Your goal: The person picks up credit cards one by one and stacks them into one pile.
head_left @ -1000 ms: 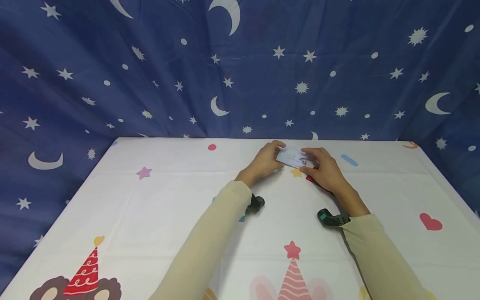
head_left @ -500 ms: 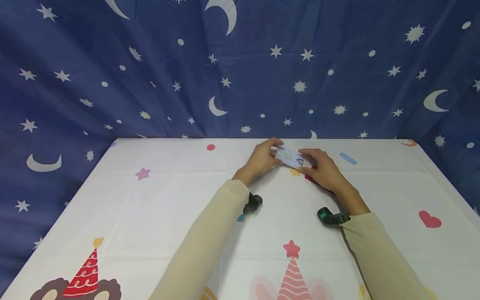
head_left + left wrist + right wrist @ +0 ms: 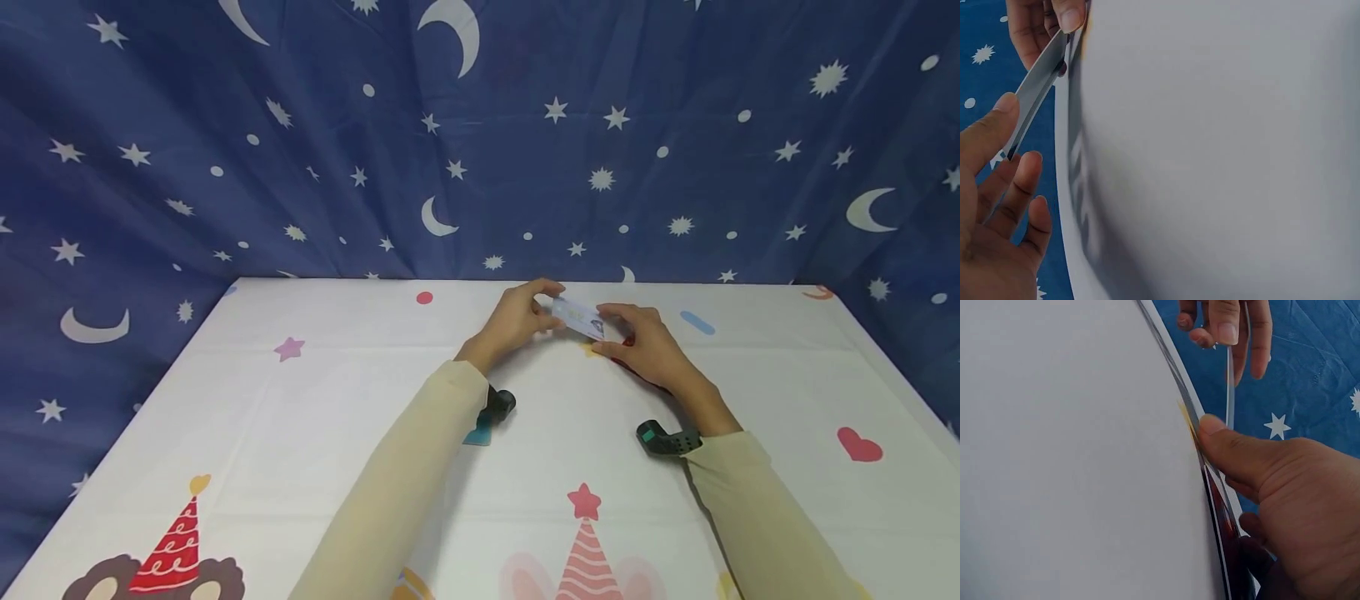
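Note:
A pale, thin card (image 3: 578, 317) with yellow lettering and a small dark picture at its right end is held up at the table's far side. My left hand (image 3: 516, 318) pinches its left end between thumb and fingers; in the left wrist view the card (image 3: 1036, 84) appears nearly edge-on. At the other end, my right hand (image 3: 651, 343) pinches it with the thumb on the near side. A dark red, glossy flat thing (image 3: 1227, 531) lies under the right hand, mostly hidden; its kind and whether the hand touches it I cannot tell.
The white tablecloth (image 3: 360, 400) carries printed shapes, among them party hats and a heart. Behind the table's far edge hangs a blue curtain (image 3: 510, 150) with moons and stars. Each wrist wears a black camera mount, the right one (image 3: 666, 438) close to the cuff.
My left hand has drifted slightly left and the card has shifted a little with it, its right end tilting lower. The right hand keeps nearly the same place and its pinch.

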Motion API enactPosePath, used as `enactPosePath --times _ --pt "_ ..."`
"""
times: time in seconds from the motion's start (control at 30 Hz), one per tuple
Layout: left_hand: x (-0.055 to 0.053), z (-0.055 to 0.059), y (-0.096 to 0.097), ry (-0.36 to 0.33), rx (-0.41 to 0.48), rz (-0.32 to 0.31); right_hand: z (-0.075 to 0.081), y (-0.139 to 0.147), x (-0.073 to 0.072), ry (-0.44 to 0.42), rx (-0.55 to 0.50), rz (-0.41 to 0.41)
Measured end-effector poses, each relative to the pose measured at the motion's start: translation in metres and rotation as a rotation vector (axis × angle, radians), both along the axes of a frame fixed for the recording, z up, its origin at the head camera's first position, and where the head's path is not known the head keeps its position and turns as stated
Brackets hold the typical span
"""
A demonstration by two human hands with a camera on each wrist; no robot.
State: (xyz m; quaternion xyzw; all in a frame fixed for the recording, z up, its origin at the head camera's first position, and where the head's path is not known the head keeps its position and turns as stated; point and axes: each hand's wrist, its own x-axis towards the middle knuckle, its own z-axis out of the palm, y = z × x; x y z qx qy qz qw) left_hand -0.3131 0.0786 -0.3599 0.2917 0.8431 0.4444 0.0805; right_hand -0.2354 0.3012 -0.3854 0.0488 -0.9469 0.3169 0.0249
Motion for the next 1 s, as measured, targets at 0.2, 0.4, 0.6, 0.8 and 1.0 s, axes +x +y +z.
enactPosePath --times 0.2,0.4,0.6,0.8,1.0 --pt "0.000 0.007 -0.007 -0.020 0.029 -0.006 0.003 0.001 0.001 0.034 -0.054 0.033" --pt "0.001 0.020 -0.015 -0.005 0.045 -0.010 0.011 0.001 0.002 0.063 -0.110 0.079" --pt "0.001 0.027 -0.024 -0.010 0.032 -0.023 0.017 -0.004 0.004 0.087 -0.186 0.123" --pt "0.007 0.032 -0.034 0.008 0.003 -0.034 0.021 -0.012 0.005 0.127 -0.212 0.171" --pt "0.010 0.036 -0.048 0.047 -0.002 -0.041 0.023 -0.024 0.008 0.181 -0.234 0.178"
